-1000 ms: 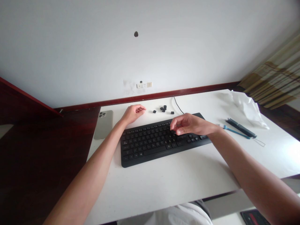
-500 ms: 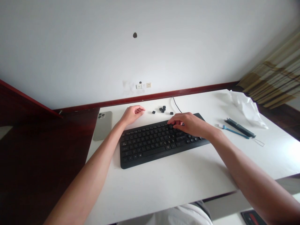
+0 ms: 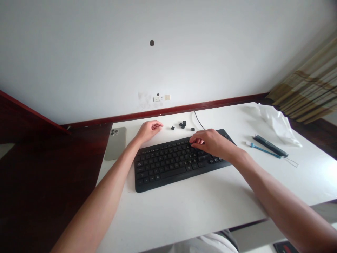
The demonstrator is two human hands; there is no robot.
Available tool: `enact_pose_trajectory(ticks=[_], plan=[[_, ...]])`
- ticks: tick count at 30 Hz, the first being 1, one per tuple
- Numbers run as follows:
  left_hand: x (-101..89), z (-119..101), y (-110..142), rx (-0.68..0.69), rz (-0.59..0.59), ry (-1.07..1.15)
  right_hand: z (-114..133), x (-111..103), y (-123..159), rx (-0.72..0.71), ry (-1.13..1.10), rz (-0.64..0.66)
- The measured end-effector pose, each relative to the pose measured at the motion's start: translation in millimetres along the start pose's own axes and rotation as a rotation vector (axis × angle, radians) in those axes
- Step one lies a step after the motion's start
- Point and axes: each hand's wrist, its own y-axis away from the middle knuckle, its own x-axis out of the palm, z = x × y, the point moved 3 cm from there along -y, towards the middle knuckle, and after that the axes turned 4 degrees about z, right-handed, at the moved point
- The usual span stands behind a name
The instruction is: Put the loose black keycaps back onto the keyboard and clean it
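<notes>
A black keyboard (image 3: 165, 170) lies at a slant on the white table. My right hand (image 3: 210, 142) is over its right-hand part, with thumb and fingertips drawn together at the upper keys. Whatever lies between those fingertips is too small and dark to make out. Several keys around that area look uncapped. My left hand (image 3: 149, 130) rests on the table just behind the keyboard's upper left edge, its fingers loosely curled and no object seen in them. To the right of that hand, loose black keycaps (image 3: 183, 124) are scattered behind the keyboard.
A phone (image 3: 116, 144) lies at the table's left edge. On the right are a blue-handled brush (image 3: 265, 150), a dark slim tool (image 3: 271, 145), a thin wire piece (image 3: 291, 162) and a crumpled white plastic bag (image 3: 275, 123). A cable (image 3: 199, 120) runs behind the keyboard.
My right thumb has shifted left, closer to the fingertips, and the hand has dipped a little on the keys. My left hand and the loose keycaps have stayed put.
</notes>
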Motion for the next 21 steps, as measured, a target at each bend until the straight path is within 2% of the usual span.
enact_pose_trajectory(ticks=[5,11,14,18,21], plan=[[0.3,-1,0,-0.006,0.003,0.024,6,3,0,0.042,0.010,-0.010],[0.1,2,0,-0.006,0.007,0.009,9,-2,1,-0.017,0.114,-0.012],[-1.0,0,0,-0.008,0.006,-0.004,5,-2,2,0.010,0.129,-0.009],[5.9,-21,1,-0.010,0.061,-0.171,-3,0,2,0.003,0.145,-0.021],[20.2,-45,3,0.059,0.084,-0.348,-6,0,2,-0.008,0.129,-0.039]])
